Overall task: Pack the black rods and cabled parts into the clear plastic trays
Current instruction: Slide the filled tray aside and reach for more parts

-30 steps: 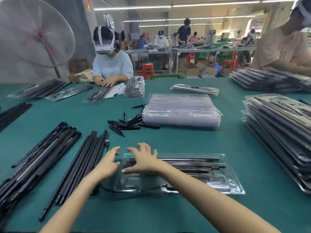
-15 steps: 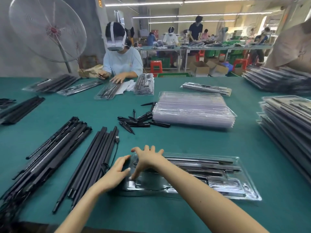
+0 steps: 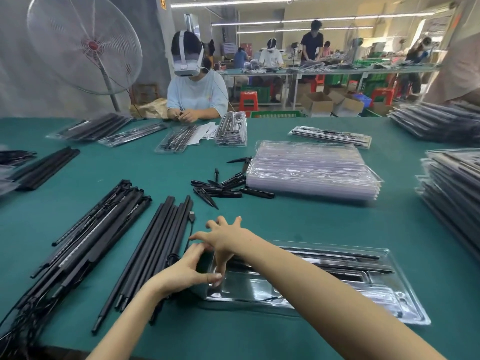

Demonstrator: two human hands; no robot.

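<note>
Holding black rods, the clear tray under both hands.

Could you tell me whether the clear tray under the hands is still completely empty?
No, the clear tray already holds several black rods lying lengthwise along its far side.

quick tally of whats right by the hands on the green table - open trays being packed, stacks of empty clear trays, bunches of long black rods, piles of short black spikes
open tray being packed: 1
stack of empty clear trays: 1
bunches of long black rods: 2, one with cables, one plain
pile of short black spikes: 1
total: 5
</note>
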